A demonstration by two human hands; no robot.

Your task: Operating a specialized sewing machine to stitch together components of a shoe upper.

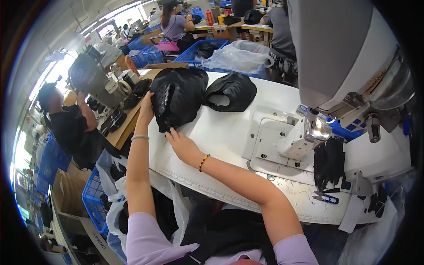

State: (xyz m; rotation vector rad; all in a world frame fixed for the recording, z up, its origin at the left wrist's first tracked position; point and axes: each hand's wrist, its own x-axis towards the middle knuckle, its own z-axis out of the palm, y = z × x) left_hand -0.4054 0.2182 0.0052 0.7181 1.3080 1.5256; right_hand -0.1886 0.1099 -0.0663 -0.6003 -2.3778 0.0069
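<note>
Two groups of black fabric pieces, apparently caps, lie at the far left of the white sewing table (212, 137). My left hand (147, 106) grips the left edge of the larger black cap (183, 99), its fingers partly hidden behind the fabric. At that cap's near edge, the fingers of my right hand (183, 145) are stretched out and touch the fabric with their tips. Just to the right, a second black cap (232, 92) rests with its opening towards me.
A grey sewing machine (340, 53) overhangs the table's right side, above its post (298, 143). Black fabric strips (329, 161) and blue thread snips (326, 198) lie near it. Below left stand a blue crate (92, 187) and a plastic bag (179, 207). Several people work nearby.
</note>
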